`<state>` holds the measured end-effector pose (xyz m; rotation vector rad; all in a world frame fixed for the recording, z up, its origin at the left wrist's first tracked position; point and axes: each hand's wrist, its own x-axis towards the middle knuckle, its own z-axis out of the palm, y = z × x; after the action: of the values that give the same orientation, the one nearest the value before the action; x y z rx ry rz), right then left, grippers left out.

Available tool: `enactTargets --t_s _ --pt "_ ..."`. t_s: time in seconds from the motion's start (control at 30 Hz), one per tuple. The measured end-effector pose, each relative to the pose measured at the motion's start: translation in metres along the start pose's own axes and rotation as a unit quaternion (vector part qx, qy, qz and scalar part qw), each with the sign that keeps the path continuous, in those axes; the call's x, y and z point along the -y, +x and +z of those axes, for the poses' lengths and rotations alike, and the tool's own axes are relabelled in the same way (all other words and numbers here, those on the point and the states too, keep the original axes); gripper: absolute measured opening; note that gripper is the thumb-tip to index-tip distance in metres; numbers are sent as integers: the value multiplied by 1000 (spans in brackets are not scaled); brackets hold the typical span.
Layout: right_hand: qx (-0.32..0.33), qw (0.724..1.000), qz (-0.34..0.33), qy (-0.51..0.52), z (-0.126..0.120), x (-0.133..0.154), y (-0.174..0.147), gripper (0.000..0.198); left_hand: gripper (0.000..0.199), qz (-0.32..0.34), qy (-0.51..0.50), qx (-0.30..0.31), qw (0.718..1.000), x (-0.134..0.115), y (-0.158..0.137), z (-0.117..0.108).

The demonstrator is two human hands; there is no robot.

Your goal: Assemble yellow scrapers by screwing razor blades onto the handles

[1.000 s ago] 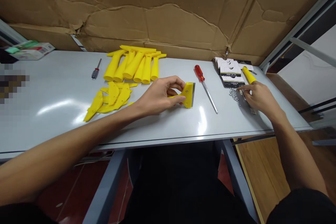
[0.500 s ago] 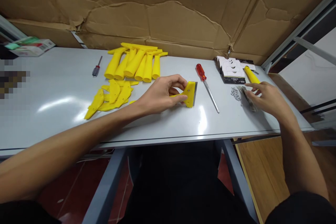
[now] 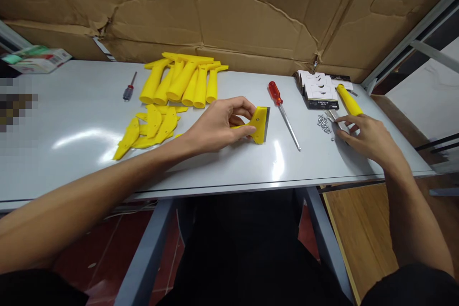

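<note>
My left hand [image 3: 224, 124] is closed around the handle of a yellow scraper [image 3: 259, 126], held over the middle of the table. A metal blade [image 3: 266, 125] runs along the scraper's right edge, and a small hole or screw shows in its head. At the right, my right hand [image 3: 369, 136] has its fingers bent over a shiny, flat, greyish piece [image 3: 341, 126], partly hidden by the fingers. Right beside it lies a heap of small screws [image 3: 324, 124], with one screw [image 3: 333, 139] apart from the rest.
Between my hands lies a red-handled screwdriver [image 3: 284, 112]. Several yellow handles [image 3: 184, 81] and flat yellow pieces [image 3: 154, 124] are piled left. A small screwdriver [image 3: 129, 88] lies beyond. Printed cards [image 3: 320, 92] and a yellow handle [image 3: 348, 100] sit back right, before a cardboard wall [image 3: 244, 24].
My right hand has lowered slightly onto the flat shiny piece, which has shifted and tilted differently. My left hand keeps the scraper almost in place. The whole view has moved a little.
</note>
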<state>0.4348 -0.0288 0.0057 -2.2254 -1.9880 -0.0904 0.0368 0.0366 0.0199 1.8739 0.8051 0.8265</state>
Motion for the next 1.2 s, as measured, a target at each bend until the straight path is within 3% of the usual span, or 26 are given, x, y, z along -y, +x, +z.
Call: enactTargets --t_s 0.23,0.43,0.67,0.83,1.0,1.2 --pt "-1 998 66 1 1 9 -2 33 30 -4 0 3 1000 -1 -1 0" --pt "-121 993 -9 12 -4 2 -22 37 30 -31 -19 14 999 -3 -2 0" --pt "-10 997 -50 64 5 7 -25 19 30 -88 -49 42 994 -3 0 -2" --pt "-25 999 -43 7 1 18 -26 29 31 -81 -53 37 995 1 0 -3" --pt "-74 995 -61 18 -1 28 -15 35 29 -72 -47 34 996 0 0 -3" --pt "-56 995 -78 24 8 36 -3 29 28 -76 -58 39 995 -1 0 -1"
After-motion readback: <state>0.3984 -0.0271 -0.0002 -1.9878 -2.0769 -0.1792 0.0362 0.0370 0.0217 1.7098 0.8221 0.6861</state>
